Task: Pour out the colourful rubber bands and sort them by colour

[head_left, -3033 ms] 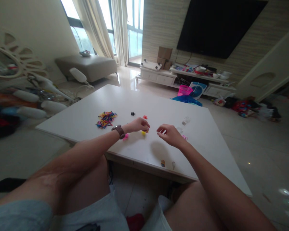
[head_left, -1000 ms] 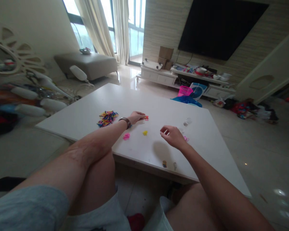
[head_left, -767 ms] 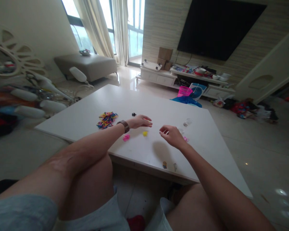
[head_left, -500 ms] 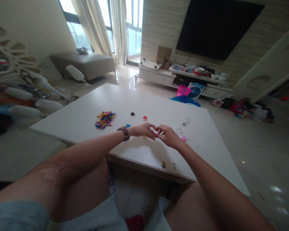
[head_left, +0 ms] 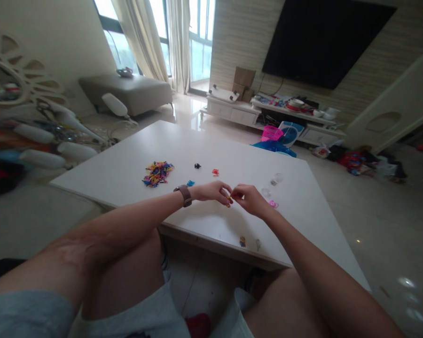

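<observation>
Over the white table (head_left: 204,141), my left hand (head_left: 214,191) has its thumb and fingers closed on a small yellow piece (head_left: 229,205), too small to make out its kind. My right hand (head_left: 249,198) meets it fingertip to fingertip, its fingers pinched at the same piece; whether it grips it too is partly hidden. A heap of thin multicoloured pieces (head_left: 158,174) lies to the left. Beyond my hands are small groups of blue pieces (head_left: 191,183), black pieces (head_left: 197,165) and red pieces (head_left: 215,172). Pink pieces (head_left: 273,203) lie by my right wrist.
Clear round items (head_left: 277,178) rest on the right of the table. A small yellow-and-blue figure (head_left: 242,241) and a pale small item (head_left: 258,244) lie near the front edge. A pink basket (head_left: 271,133) stands beyond the far edge.
My right hand's fingers have drawn closer together at the yellow piece, curling into a pinch. My left hand keeps hold of it. The whole view has shifted slightly.
</observation>
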The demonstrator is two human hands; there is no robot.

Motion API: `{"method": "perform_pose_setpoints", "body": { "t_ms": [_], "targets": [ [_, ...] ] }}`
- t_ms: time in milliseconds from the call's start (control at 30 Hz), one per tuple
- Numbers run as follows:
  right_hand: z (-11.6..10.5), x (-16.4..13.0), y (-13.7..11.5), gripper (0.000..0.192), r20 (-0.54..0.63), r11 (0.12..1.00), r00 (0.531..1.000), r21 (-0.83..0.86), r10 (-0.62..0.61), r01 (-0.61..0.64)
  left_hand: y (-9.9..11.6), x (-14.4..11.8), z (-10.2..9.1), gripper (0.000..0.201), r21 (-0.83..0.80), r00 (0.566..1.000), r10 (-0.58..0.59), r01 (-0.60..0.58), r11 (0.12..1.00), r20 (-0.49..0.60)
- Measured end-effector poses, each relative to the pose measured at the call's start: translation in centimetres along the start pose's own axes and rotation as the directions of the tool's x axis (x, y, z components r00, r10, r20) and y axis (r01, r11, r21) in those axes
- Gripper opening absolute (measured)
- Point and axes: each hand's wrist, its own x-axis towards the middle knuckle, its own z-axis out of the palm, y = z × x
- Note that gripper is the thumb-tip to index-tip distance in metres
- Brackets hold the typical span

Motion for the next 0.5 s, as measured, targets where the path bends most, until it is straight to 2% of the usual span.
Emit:
{"method": "perform_pose_setpoints", "body": {
  "t_ms": [233, 367, 500],
  "targets": [
    [-0.2, -0.2, 0.5, 0.016, -0.022, 0.998, 1.000, -0.065, 0.006, -0.008, 0.4, -0.1, -0.3, 0.036, 0.002, 0.994, 0.007, -0.007, 1.000, -0.108],
    [0.0, 0.0, 0.3, 0.016, -0.044, 0.998, 0.999, -0.067, 0.008, -0.011, 0.9, -0.1, -0.3, 0.033, 0.003, 0.992, 0.012, -0.011, 1.000, -0.128],
    [0.1, 0.1, 0.1, 0.016, -0.124, 0.997, 0.992, -0.070, 0.005, -0.014, 1.6, -0.3, -0.8, 0.030, 0.035, 0.984, 0.036, -0.031, 0.999, -0.174]
  ]
}}
